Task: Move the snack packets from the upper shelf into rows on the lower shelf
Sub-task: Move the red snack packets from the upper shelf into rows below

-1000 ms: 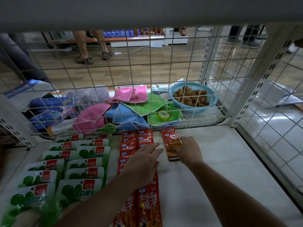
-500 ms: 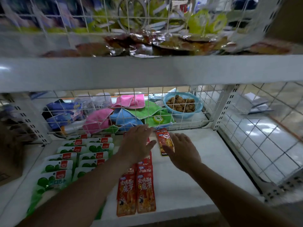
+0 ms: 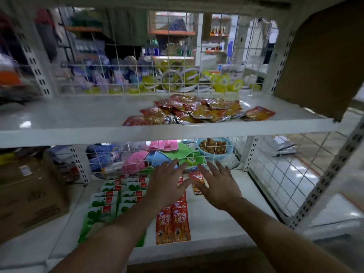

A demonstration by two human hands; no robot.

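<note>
I see my left hand (image 3: 167, 182) and right hand (image 3: 218, 186) spread flat and empty above the white lower shelf (image 3: 226, 217), fingers splayed, near its back edge. A small red-orange snack packet (image 3: 197, 180) lies between them beside a row of long red packets (image 3: 173, 223); green packets (image 3: 110, 196) fill the left. A loose heap of red-orange foil packets (image 3: 197, 111) sits on the white upper shelf (image 3: 78, 115), toward its front right.

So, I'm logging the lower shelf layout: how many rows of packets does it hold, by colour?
Green packet rows: 2
Red packet rows: 2
Row begun by a single orange-red packet: 1
Total: 5 rows
</note>
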